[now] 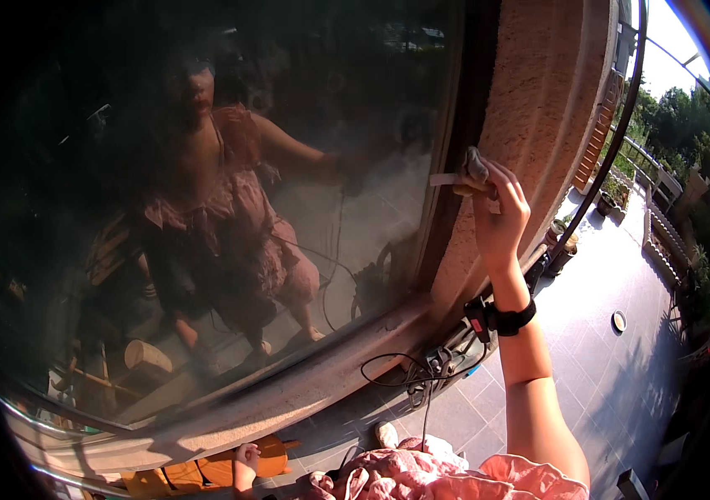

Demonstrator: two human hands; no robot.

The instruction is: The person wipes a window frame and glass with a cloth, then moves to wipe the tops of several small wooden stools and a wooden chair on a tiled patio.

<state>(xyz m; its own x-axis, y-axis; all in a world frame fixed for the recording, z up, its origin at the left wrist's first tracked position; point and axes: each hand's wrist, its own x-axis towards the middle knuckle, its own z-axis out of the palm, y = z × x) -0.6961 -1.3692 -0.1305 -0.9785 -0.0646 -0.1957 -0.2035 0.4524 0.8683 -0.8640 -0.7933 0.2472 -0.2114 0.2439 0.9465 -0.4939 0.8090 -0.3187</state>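
Observation:
My right hand (pixel 498 200) is raised by the right edge of a large window pane (pixel 355 219). Between its fingers is a grey crumpled cloth (pixel 474 166), along with a short pale strip (pixel 447 179) that points toward the window frame. A black strap with a small device (pixel 505 317) and a cable sits on that forearm. Low in the view, my left hand (pixel 246 458) hangs beside the stone sill (pixel 305 400), its fingers loosely curled; nothing shows in it. The glass is dark and hazy, and it reflects a person in pink clothing.
A rough plaster wall edge (pixel 527 94) borders the window. An orange wooden stool (pixel 267 453) stands below the sill. Cables and metal parts (pixel 445 362) lie near the wall. On the tiled floor (pixel 586 337) is a small bowl (pixel 619 321); potted plants stand beyond.

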